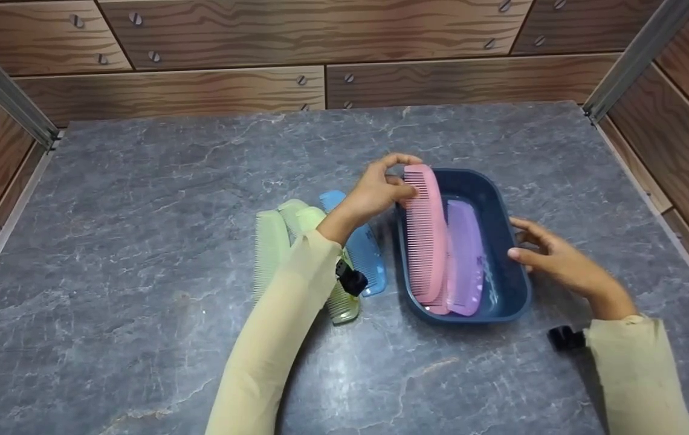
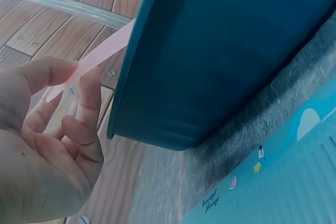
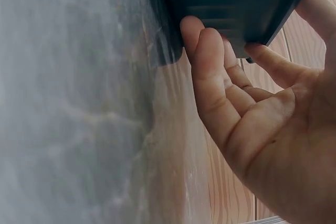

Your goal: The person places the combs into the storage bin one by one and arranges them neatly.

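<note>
My left hand [image 1: 381, 187] pinches the upper end of a pink comb [image 1: 432, 235] between thumb and fingers. This comb leans lengthwise along the left side of a dark blue plastic tub [image 1: 504, 302], its lower end inside. Beneath it another pink comb [image 1: 439, 306] shows in part, next to a purple comb [image 1: 465, 260] on the tub's floor. My right hand [image 1: 547, 257] holds the tub's right side, thumb at the rim and fingers against the outer wall [image 3: 220, 3]. In the left wrist view, the pink comb [image 2: 102, 51] appears edge-on.
Left of the tub lie a blue comb [image 1: 365, 254] with printed decoration and several green combs [image 1: 272, 241], partly hidden by my left forearm. The grey marbled tabletop [image 1: 139, 241] ends at wood-patterned panels [image 1: 320, 36] behind and at the sides.
</note>
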Action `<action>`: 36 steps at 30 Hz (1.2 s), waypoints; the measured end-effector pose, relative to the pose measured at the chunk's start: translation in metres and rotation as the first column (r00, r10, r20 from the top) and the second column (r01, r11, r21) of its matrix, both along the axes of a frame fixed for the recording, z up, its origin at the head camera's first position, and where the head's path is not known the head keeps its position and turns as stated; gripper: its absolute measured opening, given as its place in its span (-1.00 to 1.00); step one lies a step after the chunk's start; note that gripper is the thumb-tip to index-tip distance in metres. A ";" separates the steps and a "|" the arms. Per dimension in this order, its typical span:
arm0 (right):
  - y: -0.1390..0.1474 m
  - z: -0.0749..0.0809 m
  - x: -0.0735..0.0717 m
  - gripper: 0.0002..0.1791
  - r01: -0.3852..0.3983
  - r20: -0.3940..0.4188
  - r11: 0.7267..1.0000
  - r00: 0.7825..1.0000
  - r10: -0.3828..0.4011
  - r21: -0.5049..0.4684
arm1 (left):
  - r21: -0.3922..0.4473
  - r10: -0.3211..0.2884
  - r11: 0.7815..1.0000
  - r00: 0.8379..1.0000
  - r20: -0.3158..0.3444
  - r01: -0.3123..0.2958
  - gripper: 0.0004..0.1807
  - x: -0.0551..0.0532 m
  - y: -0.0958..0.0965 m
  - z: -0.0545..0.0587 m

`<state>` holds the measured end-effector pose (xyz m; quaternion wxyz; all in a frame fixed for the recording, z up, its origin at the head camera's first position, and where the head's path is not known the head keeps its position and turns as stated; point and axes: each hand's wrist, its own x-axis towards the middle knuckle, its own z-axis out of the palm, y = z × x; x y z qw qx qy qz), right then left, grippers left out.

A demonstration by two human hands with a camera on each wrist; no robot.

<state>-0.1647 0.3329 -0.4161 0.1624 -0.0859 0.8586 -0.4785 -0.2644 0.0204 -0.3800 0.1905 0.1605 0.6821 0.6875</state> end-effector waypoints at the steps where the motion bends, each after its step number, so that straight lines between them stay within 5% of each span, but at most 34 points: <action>1: 0.000 0.000 0.000 -0.32 0.002 -0.002 1.000 1.000 -0.002 0.003 | -0.005 0.002 1.000 1.000 -0.001 -0.002 -0.50 0.000 0.000 0.000; 25: -0.001 0.001 0.000 -0.32 -0.006 0.015 1.000 1.000 0.006 -0.005 | -0.237 0.048 0.969 0.993 -0.109 -0.072 -0.46 -0.010 -0.001 -0.010; 36: 0.001 0.001 0.002 -0.30 0.000 0.028 1.000 1.000 0.000 0.002 | -0.197 0.063 0.977 0.993 -0.103 -0.082 -0.50 -0.012 -0.006 -0.016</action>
